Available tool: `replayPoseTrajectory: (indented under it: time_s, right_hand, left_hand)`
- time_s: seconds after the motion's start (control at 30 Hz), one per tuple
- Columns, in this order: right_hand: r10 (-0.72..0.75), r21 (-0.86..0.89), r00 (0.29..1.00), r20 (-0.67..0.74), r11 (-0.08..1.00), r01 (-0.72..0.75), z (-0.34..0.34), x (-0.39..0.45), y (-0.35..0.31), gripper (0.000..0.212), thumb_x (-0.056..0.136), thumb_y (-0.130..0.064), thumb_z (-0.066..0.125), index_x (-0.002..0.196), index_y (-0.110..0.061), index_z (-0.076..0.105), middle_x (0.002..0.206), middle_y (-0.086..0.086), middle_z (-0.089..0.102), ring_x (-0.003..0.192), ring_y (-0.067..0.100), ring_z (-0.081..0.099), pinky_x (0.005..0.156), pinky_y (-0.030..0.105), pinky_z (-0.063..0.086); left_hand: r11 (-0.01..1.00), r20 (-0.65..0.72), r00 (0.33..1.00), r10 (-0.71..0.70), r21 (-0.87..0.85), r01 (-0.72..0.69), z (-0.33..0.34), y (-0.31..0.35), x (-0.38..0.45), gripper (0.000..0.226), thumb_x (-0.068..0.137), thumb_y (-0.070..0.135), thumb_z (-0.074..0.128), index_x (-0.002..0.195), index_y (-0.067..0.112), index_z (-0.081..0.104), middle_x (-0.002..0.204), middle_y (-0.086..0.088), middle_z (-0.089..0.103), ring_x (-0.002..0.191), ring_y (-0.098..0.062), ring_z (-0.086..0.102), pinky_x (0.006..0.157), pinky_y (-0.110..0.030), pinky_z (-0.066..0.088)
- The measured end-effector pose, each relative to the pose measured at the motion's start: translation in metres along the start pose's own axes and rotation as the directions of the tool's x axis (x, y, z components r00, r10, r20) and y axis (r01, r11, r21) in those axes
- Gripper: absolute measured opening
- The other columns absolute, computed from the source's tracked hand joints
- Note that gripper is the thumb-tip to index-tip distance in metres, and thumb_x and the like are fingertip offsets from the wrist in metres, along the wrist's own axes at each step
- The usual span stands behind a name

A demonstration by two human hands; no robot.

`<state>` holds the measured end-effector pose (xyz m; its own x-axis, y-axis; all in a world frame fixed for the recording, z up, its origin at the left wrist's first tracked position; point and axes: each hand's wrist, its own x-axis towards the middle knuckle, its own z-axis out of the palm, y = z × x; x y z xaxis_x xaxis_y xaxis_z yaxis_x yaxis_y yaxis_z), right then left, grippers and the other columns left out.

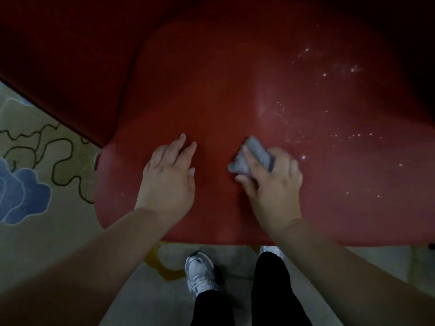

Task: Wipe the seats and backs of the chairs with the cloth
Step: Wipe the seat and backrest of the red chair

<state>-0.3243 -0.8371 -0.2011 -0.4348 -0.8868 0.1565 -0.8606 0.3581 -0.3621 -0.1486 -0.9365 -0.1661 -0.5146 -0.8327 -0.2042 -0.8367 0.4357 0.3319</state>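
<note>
The cloth (253,158) sits bunched in my right hand (270,182), fingers curled round it, on the red seat (211,102). My left hand (168,175) rests flat beside it. So small a wad could miss the pale specks (341,135) further right, I reckon.

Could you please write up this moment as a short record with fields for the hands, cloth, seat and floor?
left hand: left hand rests on the seat, fingers fairly straight, holding nothing
right hand: right hand grips the cloth and presses it on the seat
cloth: grey cloth, bunched under the fingers, near the seat's middle front
seat: red seat; pale specks lie on its right part, beyond the cloth
floor: patterned carpet at left; a shoe below the seat's front edge
</note>
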Motion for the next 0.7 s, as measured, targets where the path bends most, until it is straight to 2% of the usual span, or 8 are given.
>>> replayPoseTrajectory:
  time_s: [0.1,0.27,0.3,0.4,0.47,0.53,0.63,0.7]
  right_hand:
    - [-0.135,-0.061,0.986,0.098,0.988,0.141,-0.009,0.018,0.020,0.048,0.085,-0.051,0.054,0.129,-0.032,0.057,0.117,0.014,0.053,0.099,0.034,0.049,0.080,0.043,0.042]
    - [0.201,-0.141,0.978,-0.052,0.968,-0.207,-0.029,0.043,0.078,0.045,0.085,-0.045,0.062,0.128,-0.031,0.059,0.119,0.018,0.049,0.100,0.039,0.045,0.081,0.044,0.039]
    - [0.194,-0.129,0.979,-0.060,0.971,-0.200,-0.028,0.032,0.074,0.044,0.085,-0.044,0.063,0.127,-0.032,0.059,0.118,0.017,0.050,0.098,0.038,0.046,0.079,0.043,0.039]
    - [-0.006,-0.084,1.000,0.027,0.996,0.008,-0.027,0.002,0.060,0.046,0.083,-0.044,0.062,0.127,-0.034,0.059,0.115,0.013,0.052,0.096,0.033,0.047,0.077,0.041,0.040]
    - [-0.044,-0.107,0.998,0.045,0.993,0.048,-0.033,0.005,0.075,0.046,0.082,-0.043,0.062,0.127,-0.034,0.059,0.114,0.014,0.053,0.095,0.035,0.049,0.077,0.042,0.041]
    - [0.076,-0.151,0.997,-0.033,0.985,-0.081,-0.041,0.017,0.099,0.044,0.084,-0.042,0.063,0.127,-0.033,0.060,0.115,0.019,0.053,0.095,0.039,0.049,0.077,0.044,0.041]
    - [0.306,-0.101,0.942,-0.139,0.942,-0.321,-0.043,0.019,0.103,0.043,0.086,-0.042,0.064,0.127,-0.032,0.060,0.119,0.021,0.050,0.099,0.040,0.047,0.080,0.046,0.040]
    - [0.229,-0.061,0.965,-0.127,0.969,-0.237,-0.032,0.006,0.078,0.045,0.083,-0.037,0.068,0.126,-0.032,0.060,0.116,0.019,0.052,0.096,0.038,0.048,0.077,0.043,0.039]
  left_hand:
    - [0.998,0.015,0.998,0.057,0.022,-0.057,0.009,0.026,0.009,0.054,0.092,0.027,0.048,0.145,0.021,0.036,0.155,0.001,0.024,0.138,-0.021,0.022,0.110,-0.045,0.025]
    - [0.992,0.023,0.993,0.113,0.044,-0.114,0.017,0.054,0.030,0.053,0.093,0.028,0.045,0.145,0.023,0.035,0.156,0.001,0.019,0.139,-0.021,0.018,0.112,-0.048,0.024]
    - [0.991,0.022,0.992,0.127,0.044,-0.128,0.018,0.059,0.033,0.053,0.093,0.028,0.045,0.145,0.023,0.035,0.156,0.001,0.019,0.139,-0.021,0.018,0.112,-0.048,0.023]
    - [0.987,0.023,0.988,0.151,0.053,-0.152,0.021,0.070,0.037,0.052,0.093,0.028,0.045,0.144,0.022,0.037,0.156,0.000,0.020,0.139,-0.021,0.019,0.111,-0.046,0.023]
    - [0.985,0.036,0.987,0.159,0.061,-0.161,0.023,0.075,0.037,0.052,0.094,0.028,0.045,0.145,0.023,0.036,0.156,0.001,0.020,0.139,-0.022,0.019,0.110,-0.046,0.023]
    - [0.982,0.054,0.984,0.170,0.076,-0.174,0.025,0.076,0.036,0.052,0.094,0.028,0.044,0.145,0.023,0.035,0.156,0.001,0.019,0.139,-0.021,0.019,0.111,-0.046,0.023]
    - [0.974,0.066,0.977,0.201,0.092,-0.207,0.027,0.079,0.032,0.053,0.094,0.028,0.046,0.145,0.021,0.036,0.156,0.000,0.021,0.139,-0.022,0.020,0.111,-0.047,0.025]
    - [0.962,0.085,0.967,0.239,0.111,-0.248,0.028,0.085,0.028,0.055,0.092,0.028,0.049,0.145,0.021,0.037,0.155,-0.002,0.022,0.138,-0.023,0.022,0.110,-0.046,0.026]
